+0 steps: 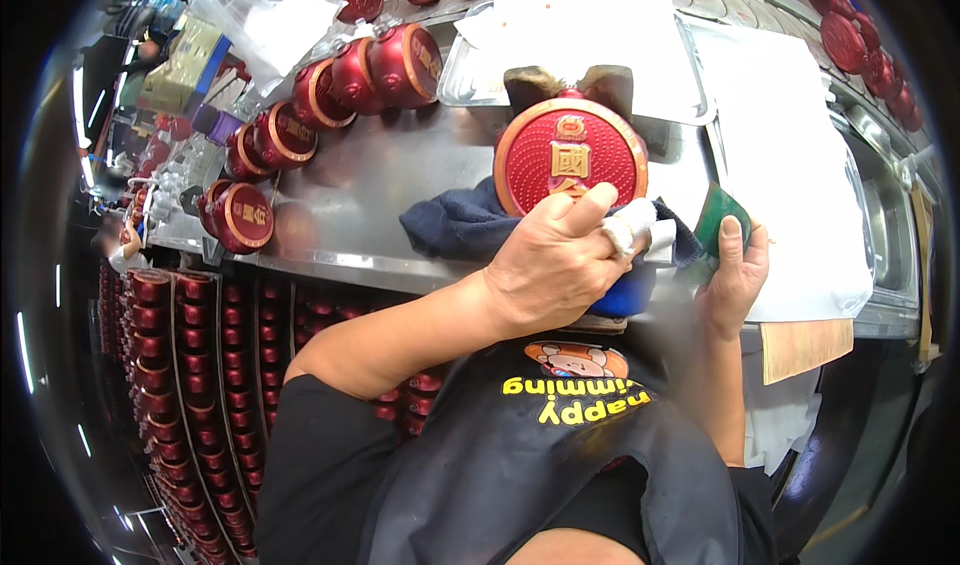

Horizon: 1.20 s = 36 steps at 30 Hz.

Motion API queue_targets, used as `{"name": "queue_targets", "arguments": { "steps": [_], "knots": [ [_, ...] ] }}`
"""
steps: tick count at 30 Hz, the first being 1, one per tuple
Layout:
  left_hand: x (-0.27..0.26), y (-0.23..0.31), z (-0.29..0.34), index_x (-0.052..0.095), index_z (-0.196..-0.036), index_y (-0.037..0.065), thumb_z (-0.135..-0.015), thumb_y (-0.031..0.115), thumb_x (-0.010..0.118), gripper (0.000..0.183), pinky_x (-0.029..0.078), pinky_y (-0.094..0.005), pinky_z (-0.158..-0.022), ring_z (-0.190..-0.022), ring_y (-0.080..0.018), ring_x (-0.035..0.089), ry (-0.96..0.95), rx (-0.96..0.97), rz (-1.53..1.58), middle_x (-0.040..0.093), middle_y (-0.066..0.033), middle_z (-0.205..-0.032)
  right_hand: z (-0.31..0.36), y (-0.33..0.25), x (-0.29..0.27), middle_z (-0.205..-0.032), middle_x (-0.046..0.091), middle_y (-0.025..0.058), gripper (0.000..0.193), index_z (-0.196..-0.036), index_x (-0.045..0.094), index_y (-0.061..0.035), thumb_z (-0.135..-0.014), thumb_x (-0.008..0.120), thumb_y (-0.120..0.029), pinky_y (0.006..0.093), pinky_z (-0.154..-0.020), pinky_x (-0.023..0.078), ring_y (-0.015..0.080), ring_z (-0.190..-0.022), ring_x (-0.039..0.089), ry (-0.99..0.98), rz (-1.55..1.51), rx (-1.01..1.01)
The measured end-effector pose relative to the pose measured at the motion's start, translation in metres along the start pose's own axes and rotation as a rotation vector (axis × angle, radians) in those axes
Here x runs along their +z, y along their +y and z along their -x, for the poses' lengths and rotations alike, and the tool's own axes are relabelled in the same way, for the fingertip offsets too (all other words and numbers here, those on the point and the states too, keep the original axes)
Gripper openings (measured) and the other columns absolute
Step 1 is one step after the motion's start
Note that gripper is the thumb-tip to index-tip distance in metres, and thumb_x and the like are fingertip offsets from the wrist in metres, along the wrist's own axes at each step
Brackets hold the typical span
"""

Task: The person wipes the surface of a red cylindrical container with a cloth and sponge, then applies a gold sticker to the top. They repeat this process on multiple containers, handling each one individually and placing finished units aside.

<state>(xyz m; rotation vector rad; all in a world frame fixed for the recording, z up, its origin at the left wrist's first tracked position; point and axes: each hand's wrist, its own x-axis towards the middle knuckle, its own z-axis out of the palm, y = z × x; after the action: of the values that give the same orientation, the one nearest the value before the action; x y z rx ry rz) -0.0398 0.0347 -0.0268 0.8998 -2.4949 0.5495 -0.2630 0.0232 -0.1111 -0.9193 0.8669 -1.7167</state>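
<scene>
While the left hand (555, 265) curls across the lower edge of the one red jar (570, 155) at the frame's centre, a white wrap (627, 225) shows at its fingers; how firm its grip is, I cannot tell. Right of centre, the right hand (735, 265) pinches one green sheet (718, 220) closed. The jar's gold lettering looks complete, so work seems well along; what remains is unclear. One blue cloth (450, 227) lies beside it; roughly seven other jars (285, 135) line the worktop (385, 180), upper left.
</scene>
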Motion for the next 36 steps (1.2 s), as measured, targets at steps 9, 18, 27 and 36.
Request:
{"name": "queue_targets", "arguments": {
  "steps": [9,18,27,36],
  "knots": [
    [0.003,-0.058,-0.050,0.078,-0.104,0.013,-0.087,0.022,0.075,0.019,0.051,-0.0391,-0.095,-0.090,-0.0282,0.067,-0.112,-0.077,0.309,0.072,-0.0084,-0.076,-0.002,-0.016,0.008,-0.099,0.070,0.0060,0.021,-0.115,0.059,0.0006,-0.104,0.065,-0.016,0.0232,-0.076,0.054,0.0090,-0.085,0.064,-0.077,0.059,0.016],
    [-0.006,-0.092,0.000,0.078,-0.108,0.013,-0.087,0.014,0.071,0.022,0.051,-0.0387,-0.088,-0.101,-0.0322,0.061,0.071,-0.297,0.153,0.074,-0.0117,-0.091,0.002,-0.010,0.024,-0.095,0.067,0.0029,0.021,-0.115,0.059,-0.0011,-0.105,0.063,-0.020,0.0206,-0.072,0.052,0.0066,-0.080,0.062,-0.111,0.186,0.054],
    [-0.007,-0.049,0.007,0.074,-0.099,0.013,-0.084,0.016,0.063,0.019,0.050,-0.0391,-0.090,-0.104,-0.0281,0.060,0.052,-0.220,0.123,0.067,-0.0069,-0.087,0.009,-0.001,0.032,-0.103,0.068,0.0033,0.025,-0.117,0.061,0.0001,-0.103,0.068,-0.019,0.0223,-0.084,0.050,0.0078,-0.092,0.060,-0.171,0.179,0.067],
    [-0.022,-0.064,0.007,0.076,-0.100,0.010,-0.079,0.009,0.066,0.023,0.053,-0.0394,-0.089,-0.102,-0.0308,0.062,0.017,-0.361,0.133,0.069,-0.0114,-0.089,0.006,-0.006,0.024,-0.102,0.068,0.0032,0.024,-0.116,0.061,0.0005,-0.103,0.068,-0.019,0.0226,-0.083,0.049,0.0081,-0.091,0.060,-0.155,0.200,0.065]
  ]
}}
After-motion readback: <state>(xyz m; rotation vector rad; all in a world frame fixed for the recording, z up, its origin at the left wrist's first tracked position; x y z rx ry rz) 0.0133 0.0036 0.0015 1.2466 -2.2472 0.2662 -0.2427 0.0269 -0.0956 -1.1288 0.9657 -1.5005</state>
